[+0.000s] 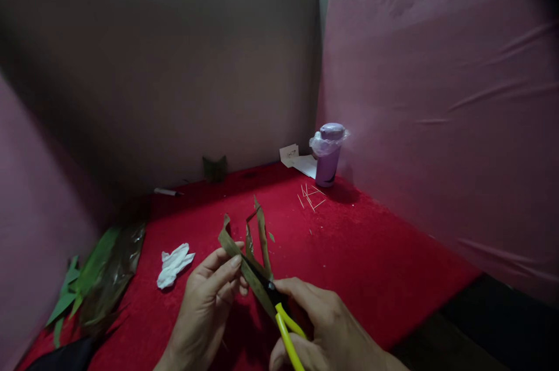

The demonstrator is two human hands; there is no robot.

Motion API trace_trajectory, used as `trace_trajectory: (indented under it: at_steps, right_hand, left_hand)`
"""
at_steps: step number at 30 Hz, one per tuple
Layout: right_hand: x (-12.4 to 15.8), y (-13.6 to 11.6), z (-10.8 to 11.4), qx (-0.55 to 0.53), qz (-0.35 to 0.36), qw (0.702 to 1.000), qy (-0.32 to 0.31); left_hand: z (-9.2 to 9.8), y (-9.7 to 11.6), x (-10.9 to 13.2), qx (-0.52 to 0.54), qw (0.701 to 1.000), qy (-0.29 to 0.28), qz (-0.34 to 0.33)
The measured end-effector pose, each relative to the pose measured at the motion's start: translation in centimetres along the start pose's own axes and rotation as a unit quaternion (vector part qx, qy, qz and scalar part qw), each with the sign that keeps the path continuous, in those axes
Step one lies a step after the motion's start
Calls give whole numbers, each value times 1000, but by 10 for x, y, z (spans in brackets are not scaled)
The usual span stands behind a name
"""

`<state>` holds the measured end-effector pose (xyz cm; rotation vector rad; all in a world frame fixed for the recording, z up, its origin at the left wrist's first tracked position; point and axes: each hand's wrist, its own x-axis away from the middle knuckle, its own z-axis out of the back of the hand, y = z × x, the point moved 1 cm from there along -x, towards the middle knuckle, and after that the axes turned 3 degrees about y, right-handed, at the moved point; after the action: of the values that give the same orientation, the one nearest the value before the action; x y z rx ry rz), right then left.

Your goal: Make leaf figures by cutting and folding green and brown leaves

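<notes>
My left hand (213,283) pinches a long, dull green-brown leaf strip (233,246) between thumb and fingers, just above the red cloth. My right hand (323,315) is closed round yellow-handled scissors (286,330). Their dark blades lie along the strip, pointing up and left toward my left thumb; how far the blades are parted I cannot tell. Just beyond the blades stand narrow bent pieces of leaf (261,231); whether they join the held strip is unclear. A small green leaf scrap (271,237) lies on the cloth nearby.
A crumpled white tissue (173,266) lies left of my hands. Green leaves (98,260) and a dark glossy sheet (120,269) are at far left. Toothpicks (311,197), a purple tumbler (328,161), white papers (301,162), a pen (168,191) and a folded leaf piece (215,168) sit farther back.
</notes>
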<state>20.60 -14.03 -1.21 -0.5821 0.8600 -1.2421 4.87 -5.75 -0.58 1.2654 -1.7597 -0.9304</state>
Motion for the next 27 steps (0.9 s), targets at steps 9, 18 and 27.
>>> trace_trajectory:
  at_steps: [9,18,27]
  right_hand:
    - [-3,-22,19,-24,-68,996,-58]
    - [-8,-31,43,-56,-48,996,-57]
    - [-18,-25,48,-112,-50,988,-92]
  left_hand:
    - [-6,11,4,-18,999,4,-40]
    - [-15,38,7,-56,996,19,-64]
    - [-26,48,0,-95,992,19,-76]
